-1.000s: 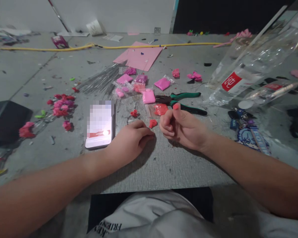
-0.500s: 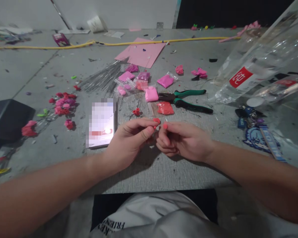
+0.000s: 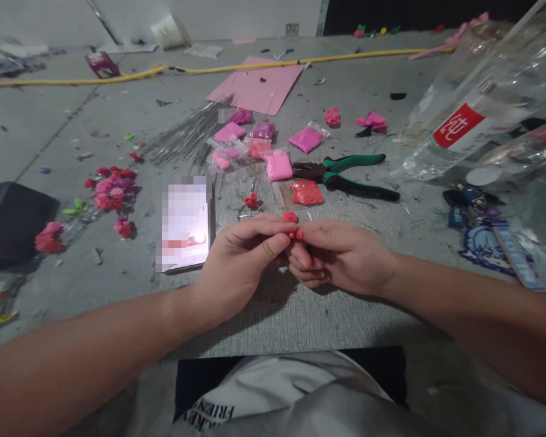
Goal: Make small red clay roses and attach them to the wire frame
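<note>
My left hand (image 3: 239, 258) pinches a small red clay piece (image 3: 290, 216) between thumb and forefinger. My right hand (image 3: 348, 255) is closed in a pinch on a tiny bit of red clay (image 3: 299, 234), its fingertips against those of the left. Just beyond my fingers lie a small red clay flower (image 3: 251, 200) and a bag of red clay (image 3: 307, 192). A bag of pink clay (image 3: 279, 165) rests by the jaws of green-handled pliers (image 3: 346, 176). The phone (image 3: 185, 224), its screen lit and blurred, lies beside my left hand.
Red and pink clay flowers (image 3: 113, 188) lie at left near a dark box-like object (image 3: 16, 218). Thin wires (image 3: 182, 133) reach toward pink paper (image 3: 259, 85). A yellow cord (image 3: 236, 68) crosses behind. Plastic bottles (image 3: 464, 130) and a keychain (image 3: 491, 246) are at right.
My right hand has moved in against the left, bringing its bit of clay to the red piece. The view has shifted slightly.
</note>
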Action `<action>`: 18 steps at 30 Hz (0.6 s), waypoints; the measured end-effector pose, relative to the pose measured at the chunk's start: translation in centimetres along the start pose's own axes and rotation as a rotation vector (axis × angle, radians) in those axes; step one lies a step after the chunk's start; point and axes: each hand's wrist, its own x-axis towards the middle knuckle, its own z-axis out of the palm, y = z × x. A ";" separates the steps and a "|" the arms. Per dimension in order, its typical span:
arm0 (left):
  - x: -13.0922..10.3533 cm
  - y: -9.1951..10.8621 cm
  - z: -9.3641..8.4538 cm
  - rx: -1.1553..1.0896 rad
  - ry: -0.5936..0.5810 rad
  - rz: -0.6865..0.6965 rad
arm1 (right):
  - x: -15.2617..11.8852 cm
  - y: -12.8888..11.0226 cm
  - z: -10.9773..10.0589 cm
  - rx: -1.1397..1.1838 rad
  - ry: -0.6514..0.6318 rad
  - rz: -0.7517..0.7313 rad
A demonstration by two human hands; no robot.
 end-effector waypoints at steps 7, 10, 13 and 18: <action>0.0 -0.1 -0.2 0.053 -0.011 0.017 | 0.1 0.1 -0.1 0.019 -0.010 -0.014; -0.1 -0.2 -0.3 0.075 -0.004 0.023 | 0.1 0.1 -0.1 0.023 -0.020 -0.015; -0.2 -0.3 -0.3 0.103 0.010 0.045 | 0.1 0.1 0.0 0.019 -0.018 -0.015; -0.1 -0.4 -0.6 0.133 -0.022 0.107 | 0.0 0.2 0.1 -0.012 -0.008 -0.010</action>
